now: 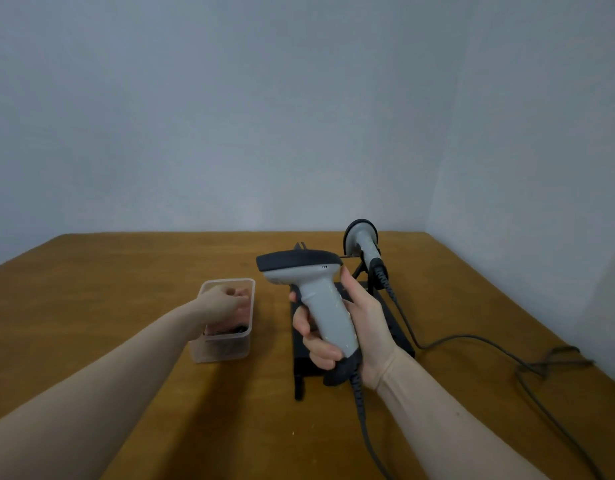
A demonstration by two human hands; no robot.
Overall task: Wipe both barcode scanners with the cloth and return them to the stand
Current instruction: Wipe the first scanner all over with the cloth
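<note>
While the smooth wooden table (91, 271) carries the black stand (401, 336), my right hand (351, 327) grips one matte grey scanner (320, 299); the other scanner (365, 247) sits on the stand. My left hand (223, 299) curls inside a clear plastic tub (226, 351); grasp unclear.

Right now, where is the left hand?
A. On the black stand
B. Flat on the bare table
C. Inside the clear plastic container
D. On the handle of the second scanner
C: the left hand reaches over the rim into the clear plastic container, while the right hand grips the grey scanner by its handle.
</note>
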